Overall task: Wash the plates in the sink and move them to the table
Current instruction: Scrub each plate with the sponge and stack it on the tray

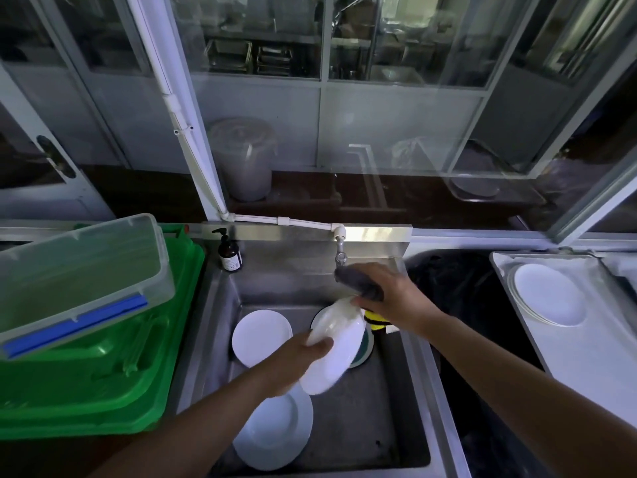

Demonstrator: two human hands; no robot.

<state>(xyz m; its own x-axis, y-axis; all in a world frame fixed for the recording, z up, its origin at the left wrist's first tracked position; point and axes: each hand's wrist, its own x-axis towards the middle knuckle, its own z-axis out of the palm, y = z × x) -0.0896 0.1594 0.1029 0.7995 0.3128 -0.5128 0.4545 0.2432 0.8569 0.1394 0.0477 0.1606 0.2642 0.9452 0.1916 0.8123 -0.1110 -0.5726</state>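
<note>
My left hand (300, 360) grips a white plate (336, 350) by its left rim and holds it tilted over the steel sink (389, 426). My right hand (389, 294) grips a dark sponge (358, 282) at the plate's upper edge, just under the tap (340, 251). Two more white plates lie in the sink, one at the back left (258, 336) and one at the front (275, 432). A green-rimmed dish (365, 350) with a yellow and black item (377, 320) on it sits behind the held plate. On the table (603, 357) to the right rests a stack of white plates (548, 293).
A dark pump bottle (230, 253) stands on the sink's back left corner. A clear lidded box (79, 281) sits on green plastic trays (103, 384) left of the sink. A black bin (472, 298) fills the gap between sink and table.
</note>
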